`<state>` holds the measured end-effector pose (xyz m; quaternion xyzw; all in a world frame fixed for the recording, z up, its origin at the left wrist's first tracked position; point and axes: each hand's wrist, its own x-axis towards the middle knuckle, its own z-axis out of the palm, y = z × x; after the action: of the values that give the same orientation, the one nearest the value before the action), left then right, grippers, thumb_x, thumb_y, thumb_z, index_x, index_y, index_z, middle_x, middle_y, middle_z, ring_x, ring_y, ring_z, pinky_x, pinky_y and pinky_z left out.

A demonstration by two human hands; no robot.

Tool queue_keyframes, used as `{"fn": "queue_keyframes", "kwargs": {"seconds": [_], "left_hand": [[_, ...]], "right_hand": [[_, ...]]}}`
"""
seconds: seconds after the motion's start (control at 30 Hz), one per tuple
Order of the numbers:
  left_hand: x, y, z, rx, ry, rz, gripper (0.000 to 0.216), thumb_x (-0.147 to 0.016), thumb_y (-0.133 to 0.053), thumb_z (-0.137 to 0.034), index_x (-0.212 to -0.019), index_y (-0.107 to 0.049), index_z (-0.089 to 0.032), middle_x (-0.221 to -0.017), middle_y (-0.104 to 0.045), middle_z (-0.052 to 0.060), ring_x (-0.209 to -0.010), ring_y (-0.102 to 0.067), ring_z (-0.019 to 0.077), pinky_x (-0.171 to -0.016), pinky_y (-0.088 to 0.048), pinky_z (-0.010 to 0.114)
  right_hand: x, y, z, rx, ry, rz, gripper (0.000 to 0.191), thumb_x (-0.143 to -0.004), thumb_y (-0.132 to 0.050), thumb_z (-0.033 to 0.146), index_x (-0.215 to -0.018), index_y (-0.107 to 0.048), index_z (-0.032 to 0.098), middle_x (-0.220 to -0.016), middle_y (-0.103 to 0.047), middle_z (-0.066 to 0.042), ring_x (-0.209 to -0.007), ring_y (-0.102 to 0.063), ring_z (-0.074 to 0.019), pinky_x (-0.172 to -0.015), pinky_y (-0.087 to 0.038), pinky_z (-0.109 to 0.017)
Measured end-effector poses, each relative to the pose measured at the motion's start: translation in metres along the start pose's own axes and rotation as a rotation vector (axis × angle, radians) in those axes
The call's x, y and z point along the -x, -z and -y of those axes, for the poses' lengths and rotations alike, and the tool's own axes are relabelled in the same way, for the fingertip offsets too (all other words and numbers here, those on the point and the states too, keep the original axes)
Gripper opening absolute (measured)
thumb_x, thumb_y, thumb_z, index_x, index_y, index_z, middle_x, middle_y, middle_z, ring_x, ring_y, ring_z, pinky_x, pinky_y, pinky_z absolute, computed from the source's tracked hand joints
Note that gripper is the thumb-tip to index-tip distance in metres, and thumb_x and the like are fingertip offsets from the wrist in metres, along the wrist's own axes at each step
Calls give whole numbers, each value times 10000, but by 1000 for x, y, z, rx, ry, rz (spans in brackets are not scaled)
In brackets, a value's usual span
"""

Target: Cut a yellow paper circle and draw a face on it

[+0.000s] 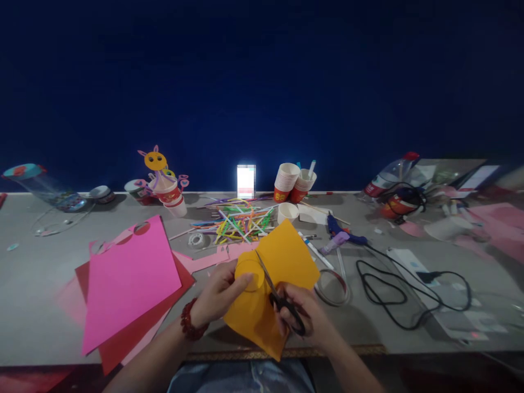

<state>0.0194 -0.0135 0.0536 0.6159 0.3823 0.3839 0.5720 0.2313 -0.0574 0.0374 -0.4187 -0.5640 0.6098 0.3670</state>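
Note:
My left hand [223, 289] pinches a sheet of orange-yellow paper [289, 254], its thumb lying over a circle outlined on it. A beaded bracelet [192, 319] circles that wrist. In my right hand [301, 308] is a pair of scissors [275, 289] with dark handles. Its blades lie along the right side of the circle, where the sheet is partly cut. Below the blades, the lower part of the paper bends down toward the table edge.
Stacked pink and red sheets [135, 289] lie left. Behind the paper are scattered coloured pipe cleaners [241, 224], paper cups [286, 180] and a lit screen [246, 181]. A decorated cup figure [166, 188] stands back left. Rightward lie a blue glue gun [346, 232], black cable [380, 300] and power strip [429, 295].

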Motion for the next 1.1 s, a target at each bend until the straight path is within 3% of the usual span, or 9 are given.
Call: {"fn": "queue_keyframes", "kwargs": {"seconds": [0.17,0.33,0.67,0.9,1.1], "left_hand": [[1,3,4,-12,17,17,370,-924,-557,-502,-861,-640,-148,-787,-612,26,-663,-510,132,-585,-434,208],[-1,5,2,0,21,39,386,-912,-564,-522,-867,-640,-147,-786,-617,24,-655,-517,131,-583,-432,208],[0,8,2,-11,34,61,373,-919,-557,-510,-884,-635,-148,-801,-621,33,-658,-528,135,-567,-441,204],[-3,13,1,-52,21,120,377,-934,-532,-507,-894,-639,-148,-826,-649,41,-695,-563,150,-603,-444,217],[-6,19,-1,-109,0,161,371,-945,-523,-497,-898,-639,-148,-789,-647,24,-649,-540,133,-573,-401,212]], "right_hand": [[0,3,2,12,-3,14,597,-747,-611,791,-741,-505,204,-515,-544,44,-413,-494,-96,-433,-352,-210],[2,4,0,12,-4,10,528,-794,-633,713,-752,-489,207,-554,-535,45,-435,-512,-100,-442,-387,-207],[4,3,-3,55,17,-2,505,-838,-592,696,-759,-504,205,-524,-539,39,-419,-493,-99,-433,-346,-209],[4,6,-5,58,3,8,545,-797,-606,735,-747,-455,214,-502,-529,53,-408,-464,-85,-431,-320,-197],[6,4,-13,5,-22,6,469,-842,-614,655,-758,-483,213,-506,-521,52,-413,-485,-97,-423,-331,-202]]}}
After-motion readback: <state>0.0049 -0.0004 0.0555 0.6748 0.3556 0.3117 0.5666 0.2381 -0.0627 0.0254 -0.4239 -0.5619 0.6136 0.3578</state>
